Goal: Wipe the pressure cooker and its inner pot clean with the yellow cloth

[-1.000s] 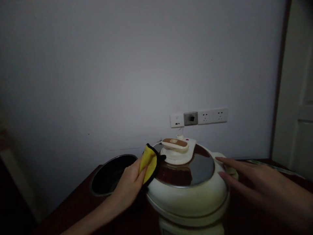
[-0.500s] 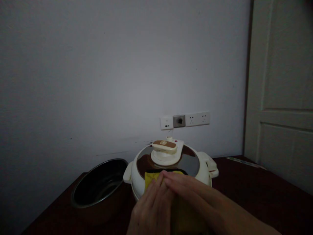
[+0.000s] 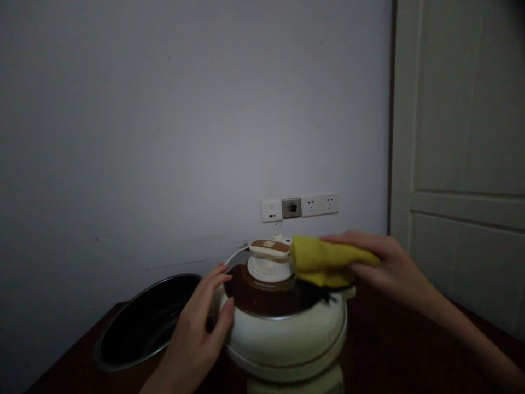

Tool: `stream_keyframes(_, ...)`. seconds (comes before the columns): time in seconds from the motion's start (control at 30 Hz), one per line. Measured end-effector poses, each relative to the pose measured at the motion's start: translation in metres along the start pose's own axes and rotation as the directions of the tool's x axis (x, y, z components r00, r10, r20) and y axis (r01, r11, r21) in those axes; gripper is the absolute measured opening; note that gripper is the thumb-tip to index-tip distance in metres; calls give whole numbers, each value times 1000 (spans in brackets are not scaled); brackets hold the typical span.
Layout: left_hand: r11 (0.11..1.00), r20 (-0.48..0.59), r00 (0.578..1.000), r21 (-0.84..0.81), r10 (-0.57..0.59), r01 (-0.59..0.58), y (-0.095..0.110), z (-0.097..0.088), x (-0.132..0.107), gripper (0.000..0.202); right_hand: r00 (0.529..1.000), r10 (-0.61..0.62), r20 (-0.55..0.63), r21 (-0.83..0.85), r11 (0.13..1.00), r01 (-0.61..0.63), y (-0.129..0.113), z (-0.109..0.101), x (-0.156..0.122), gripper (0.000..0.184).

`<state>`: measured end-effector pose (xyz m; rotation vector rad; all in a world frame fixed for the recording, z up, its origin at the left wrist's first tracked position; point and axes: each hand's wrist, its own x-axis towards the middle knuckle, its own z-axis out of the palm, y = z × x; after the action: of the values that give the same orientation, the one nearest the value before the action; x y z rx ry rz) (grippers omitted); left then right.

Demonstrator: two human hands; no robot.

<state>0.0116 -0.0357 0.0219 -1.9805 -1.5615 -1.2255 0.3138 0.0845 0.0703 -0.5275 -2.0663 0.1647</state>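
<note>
While the left hand (image 3: 199, 323) rests at the left rim of the white cooker (image 3: 287, 339), its thumb and fingers stand apart, spread around that edge with nothing clamped between them. The right hand (image 3: 381, 260) has its fingers clamped on a folded yellow cloth (image 3: 328, 260), whose dark underside hangs over the right part of the lid (image 3: 258, 298), beyond those fingertips. The cooker thus sits between the two sets of fingers, upright on the dark red table (image 3: 389, 339). Just left of the left fingers, a black pot (image 3: 143, 323) lies open-topped, partly hidden by that hand. Past the left fingertips, toward the right ones, rises the brown-topped handle (image 3: 270, 248), close beside the cloth; whether they touch, I cannot tell. Farther off, above the handle and higher than both hands' fingers, a row of sockets (image 3: 311, 206) is fixed to the pale wall (image 3: 205, 120). Beyond the right fingers, off to the right, stands a panelled door (image 3: 463, 153).
</note>
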Motion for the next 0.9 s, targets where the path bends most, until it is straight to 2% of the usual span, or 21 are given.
stream_keyframes(0.07, 1000, 9, 1000, -3, 4, -4, -3, 12, -2, 28, 967, 151, -205, -32, 987, -160, 27, 4, 24, 39)
stream_keyframes(0.1, 1000, 15, 1000, -13, 2, -2, -3, 17, -3, 28, 957, 175, -231, -51, 980, -191, 38, 11, 38, 40)
stream_keyframes(0.17, 999, 29, 1000, -41, -7, 8, 0, 23, -3, 28, 974, 174, -145, -96, 977, -188, 56, 30, 65, 40)
stream_keyframes(0.23, 997, 36, 999, -71, -20, 22, 4, 25, -3, 29, 984, 175, 39, -53, 984, -173, 65, 55, 89, 40)
stream_keyframes(0.33, 994, 25, 999, -108, -29, 31, 6, 25, -2, 29, 941, 77, 328, 129, 984, -126, 72, 93, 114, 51)
stream_keyframes(0.37, 993, 19, 999, -117, -28, 30, 5, 26, -2, 29, 922, 51, 383, 166, 979, -123, 74, 103, 119, 51)
stream_keyframes(0.47, 991, -9, 1000, -135, -18, 17, 3, 28, -2, 27, 906, 74, 417, 162, 975, -154, 79, 120, 127, 43)
stream_keyframes(0.63, 992, -52, 999, -123, -1, -6, 1, 31, -4, 26, 882, 170, 439, 98, 967, -235, 87, 116, 123, 31)
stream_keyframes(0.73, 993, -62, 998, -119, 10, -17, -1, 33, -5, 26, 887, 166, 431, 17, 981, -192, 86, 107, 113, 39)
stream_keyframes(0.9, 991, -80, 997, -129, 17, -27, -4, 35, -7, 26, 893, 239, 381, -275, 952, -137, 78, 92, 95, 55)
